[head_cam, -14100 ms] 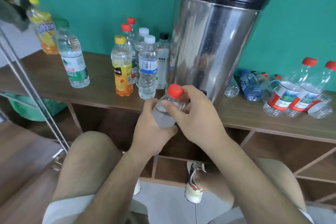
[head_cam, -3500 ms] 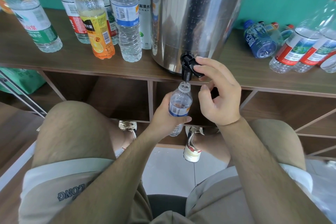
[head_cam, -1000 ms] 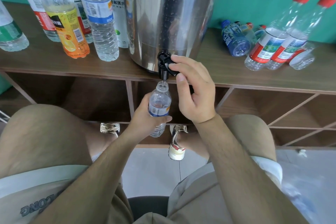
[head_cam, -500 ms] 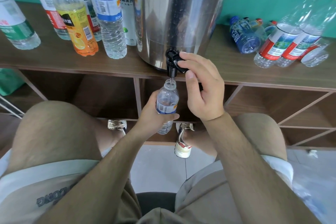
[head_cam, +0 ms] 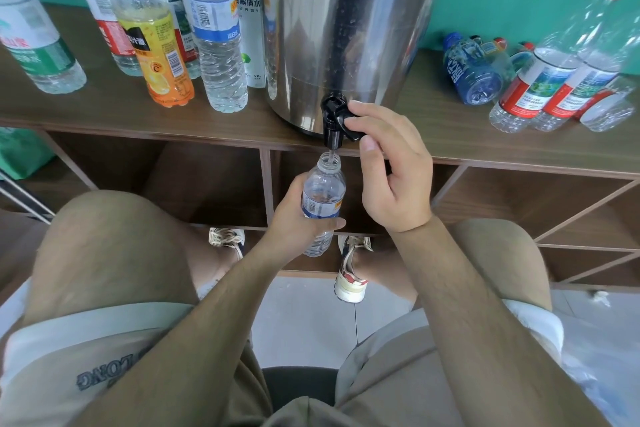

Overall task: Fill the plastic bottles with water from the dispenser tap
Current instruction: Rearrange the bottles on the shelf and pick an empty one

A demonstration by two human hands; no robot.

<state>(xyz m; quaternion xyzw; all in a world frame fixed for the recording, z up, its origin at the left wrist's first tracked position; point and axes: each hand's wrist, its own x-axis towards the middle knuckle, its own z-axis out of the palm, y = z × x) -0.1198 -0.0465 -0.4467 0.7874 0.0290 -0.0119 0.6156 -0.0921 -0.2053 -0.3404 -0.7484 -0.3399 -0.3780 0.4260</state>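
**Now: small bottle held under the running tap**

Closest to you, your knees in tan shorts frame the view, and your two shoes rest on the tiled floor at six o'clock from the hands.

Just above them, your left hand wraps around the middle of the small bottle. The fingers are curled over its blue label, and the thumb lies across the front. The bottle is uncapped and upright, with its mouth directly below the spout.

At three o'clock from the bottle, your right hand pinches the black lever of the tap between thumb and forefinger. The other fingers are curled loosely into the palm. A thin thread of water drops from the spout into the bottle's neck.

The tap sticks out from the base of the steel dispenser, which stands on the brown surface.

At ten o'clock from the tap stands a cluster of upright bottles:
- a clear one with a blue label;
- an orange juice bottle;
- a green-labelled bottle, farther left.

At two o'clock, a blue bottle lies on its side, and beside it two red-labelled bottles lean back.
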